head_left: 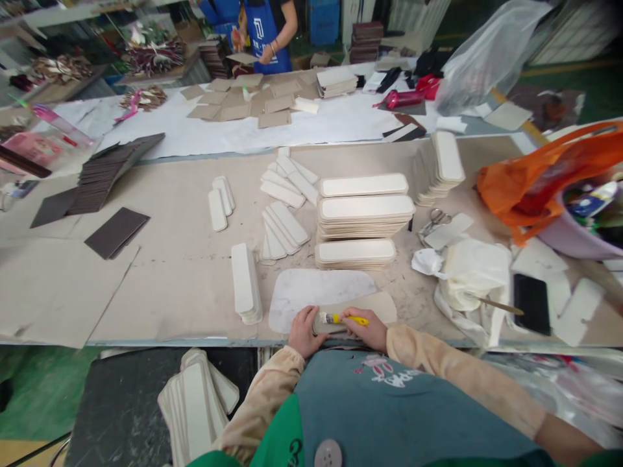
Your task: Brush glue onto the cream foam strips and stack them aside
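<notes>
A yellow-handled paintbrush (357, 320) is in my right hand (372, 329), its fingers wrapped round the handle. The bristles point left and rest on or just above a beige rounded panel (382, 305). My left hand (304, 332) is closed at the left end of that panel, thumb and fingers on either side of the brush tip. Under the panel lies a white rounded sheet (316, 288) near the table's front edge. Stacked cream strips (355, 251) stand just beyond it, and another stack of strips (246, 279) is to the left.
Scissors (435, 220), a white bag (474, 272) with a stick on it and a black phone (531, 303) lie at right, near an orange bag (525, 188). Dark sheets (117, 232) lie left. More strips (195, 402) sit below the table. A co-worker (267, 32) stands opposite.
</notes>
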Demonstrator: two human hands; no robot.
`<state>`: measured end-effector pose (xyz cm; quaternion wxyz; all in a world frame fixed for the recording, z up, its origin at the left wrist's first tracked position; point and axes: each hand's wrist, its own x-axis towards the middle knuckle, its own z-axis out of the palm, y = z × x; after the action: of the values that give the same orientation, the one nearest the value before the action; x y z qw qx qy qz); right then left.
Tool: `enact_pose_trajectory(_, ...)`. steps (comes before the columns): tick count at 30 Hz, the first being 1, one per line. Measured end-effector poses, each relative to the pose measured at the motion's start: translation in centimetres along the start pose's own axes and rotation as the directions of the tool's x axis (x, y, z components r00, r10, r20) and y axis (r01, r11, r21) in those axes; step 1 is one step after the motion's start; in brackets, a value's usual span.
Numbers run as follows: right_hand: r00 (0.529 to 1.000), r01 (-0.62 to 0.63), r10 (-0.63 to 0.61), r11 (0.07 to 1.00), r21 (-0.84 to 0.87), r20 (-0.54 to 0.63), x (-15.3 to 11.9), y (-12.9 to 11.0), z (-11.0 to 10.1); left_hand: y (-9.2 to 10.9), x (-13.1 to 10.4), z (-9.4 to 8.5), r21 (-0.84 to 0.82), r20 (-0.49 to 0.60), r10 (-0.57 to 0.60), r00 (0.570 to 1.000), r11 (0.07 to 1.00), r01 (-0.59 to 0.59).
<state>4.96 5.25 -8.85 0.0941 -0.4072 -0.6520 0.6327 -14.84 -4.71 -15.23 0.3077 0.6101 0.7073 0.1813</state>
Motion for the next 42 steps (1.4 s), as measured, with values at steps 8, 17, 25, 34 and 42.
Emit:
enact_pose_trajectory(8,0.982,-0.069,0.063,0.997,-0.03,-0.177,-1.6,1.2,-2.0,0.2,0.0,0.1,0.055,-0.016,-0.002,1.0,0.998,0.003)
enact_pose_trajectory(17,0.909,-0.152,0.124,0.988,-0.04,-0.398,-4.5,3.2,-6.9,-0.1,0.0,0.3,0.105,-0.046,0.033,0.998,0.994,-0.028)
enact_pose_trajectory(25,0.866,-0.145,-0.118,0.871,-0.47,-0.486,-6.5,2.8,-9.1,0.5,0.0,0.1,0.122,-0.006,-0.012,1.0,0.992,0.013)
enact_pose_trajectory(34,0.973,0.007,-0.208,0.457,-0.89,-0.099,-6.0,1.7,-4.6,0.0,-0.1,0.4,0.113,-0.041,0.018,0.999,0.994,-0.013)
enact_pose_trajectory(42,0.944,0.306,-0.297,0.623,-0.72,0.144,-3.2,0.0,-1.0,-0.3,-0.1,0.4,0.097,-0.054,0.043,0.998,0.995,-0.038)
